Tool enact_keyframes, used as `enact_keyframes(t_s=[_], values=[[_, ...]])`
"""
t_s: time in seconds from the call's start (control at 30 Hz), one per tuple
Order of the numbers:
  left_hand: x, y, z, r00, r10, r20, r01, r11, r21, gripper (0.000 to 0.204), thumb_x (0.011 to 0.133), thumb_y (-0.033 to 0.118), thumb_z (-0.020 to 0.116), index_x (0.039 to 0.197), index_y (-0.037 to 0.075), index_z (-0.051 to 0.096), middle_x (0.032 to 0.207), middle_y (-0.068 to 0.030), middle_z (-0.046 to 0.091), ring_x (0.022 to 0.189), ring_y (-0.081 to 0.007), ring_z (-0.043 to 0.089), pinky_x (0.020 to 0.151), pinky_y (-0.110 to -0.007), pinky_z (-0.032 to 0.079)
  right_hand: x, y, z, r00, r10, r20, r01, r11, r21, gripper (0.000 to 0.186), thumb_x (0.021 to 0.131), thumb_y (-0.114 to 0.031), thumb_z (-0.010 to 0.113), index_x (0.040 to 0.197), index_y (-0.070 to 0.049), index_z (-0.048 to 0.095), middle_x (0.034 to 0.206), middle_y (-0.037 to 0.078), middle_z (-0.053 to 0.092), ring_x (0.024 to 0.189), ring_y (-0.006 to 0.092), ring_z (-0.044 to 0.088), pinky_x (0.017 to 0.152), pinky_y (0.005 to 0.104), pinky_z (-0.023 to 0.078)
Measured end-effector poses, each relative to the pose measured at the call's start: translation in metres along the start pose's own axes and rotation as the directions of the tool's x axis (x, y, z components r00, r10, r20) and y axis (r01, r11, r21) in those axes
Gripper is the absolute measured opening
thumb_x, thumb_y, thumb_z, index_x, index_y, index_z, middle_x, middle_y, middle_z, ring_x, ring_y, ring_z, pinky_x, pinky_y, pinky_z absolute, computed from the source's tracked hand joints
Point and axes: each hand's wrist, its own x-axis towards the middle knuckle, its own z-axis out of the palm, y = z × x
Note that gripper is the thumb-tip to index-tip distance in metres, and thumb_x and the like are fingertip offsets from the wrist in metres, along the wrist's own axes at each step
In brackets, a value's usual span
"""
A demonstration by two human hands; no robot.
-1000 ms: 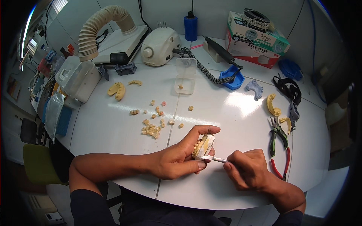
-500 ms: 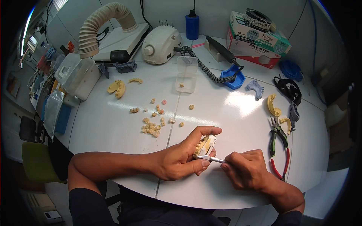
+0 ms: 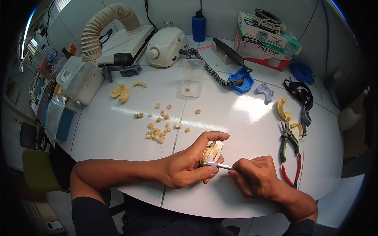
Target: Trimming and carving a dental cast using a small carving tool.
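Near the table's front edge, my left hand [image 3: 183, 167] is wrapped round a dental model [image 3: 215, 149] with a white, handwritten base and yellowish teeth. The model is tilted, and my palm and fingers hide part of it. In my right hand [image 3: 254, 177] is a craft knife [image 3: 224, 166] with a silver handle, gripped in a closed fist. Its blade lies against the model's lower edge, close to my left thumb. Beyond my left hand, several loose tooth crowns [image 3: 156, 135] are scattered on the white table.
Red-and-green-handled pliers [image 3: 290, 145] lie to the right, by yellow dental casts [image 3: 283, 109]. A clear lidded box [image 3: 191, 86] stands open mid-table. Behind are a micromotor unit [image 3: 167, 47], its handpiece [image 3: 228, 51] on a stand, mask boxes [image 3: 264, 45] and a ribbed suction hose [image 3: 91, 39].
The view has shifted very slightly, so the table things sit a little further left. Both hands keep their grips, with the knife still against the dental model.
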Motion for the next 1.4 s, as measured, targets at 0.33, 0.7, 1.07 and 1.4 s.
enact_keyframes(t_s=[0.33, 0.7, 1.07, 1.4], values=[[0.0002, -0.0036, -0.0034, 1.000, -0.008, 0.016, 0.008, 1.000, 0.017, 0.077, 0.108, 0.005, 0.055, 0.165, 0.008, 0.003, 0.119, -0.0041, 0.048, 0.090, -0.0108, 0.054, 0.082, -0.027, 0.049, -0.0001, 0.0014, 0.0011, 1.000, -0.007, -0.002, 0.007, 1.000, 0.003, 0.019, 0.090, -0.010, 0.077, 0.082, -0.009, 0.060, 0.057, 0.003, 0.060, 0.041, 0.0220, 0.057, 0.041, 0.0351, 0.043], [0.0002, -0.0012, -0.0026, 1.000, -0.007, 0.009, 0.006, 0.996, 0.091, 0.074, 0.109, 0.006, 0.054, 0.164, 0.008, 0.005, 0.116, -0.0025, 0.049, 0.086, -0.0084, 0.050, 0.077, -0.024, 0.045, -0.0002, 0.0005, 0.0014, 1.000, -0.010, -0.001, 0.010, 1.000, -0.030, 0.021, 0.090, -0.010, 0.077, 0.081, -0.009, 0.058, 0.059, 0.003, 0.059, 0.042, 0.0218, 0.057, 0.040, 0.0355, 0.042], [0.0002, -0.0034, -0.0036, 1.000, 0.007, 0.008, -0.008, 0.992, 0.123, 0.071, 0.109, 0.007, 0.053, 0.163, 0.006, 0.006, 0.115, -0.0028, 0.049, 0.089, -0.0087, 0.050, 0.080, -0.024, 0.044, 0.0005, -0.0012, 0.0011, 1.000, -0.004, -0.018, 0.004, 1.000, -0.031, 0.021, 0.090, -0.009, 0.078, 0.082, -0.009, 0.058, 0.060, 0.002, 0.059, 0.043, 0.0212, 0.057, 0.040, 0.0352, 0.042], [0.0000, -0.0028, -0.0012, 1.000, 0.016, -0.010, -0.014, 0.986, 0.165, 0.067, 0.110, 0.007, 0.051, 0.162, 0.006, 0.010, 0.117, -0.0039, 0.050, 0.092, -0.0088, 0.049, 0.083, -0.024, 0.044, -0.0007, -0.0008, 0.0033, 1.000, 0.002, -0.029, -0.003, 1.000, -0.020, 0.022, 0.091, -0.009, 0.077, 0.081, -0.009, 0.058, 0.060, 0.002, 0.057, 0.043, 0.0210, 0.057, 0.041, 0.0352, 0.042]])
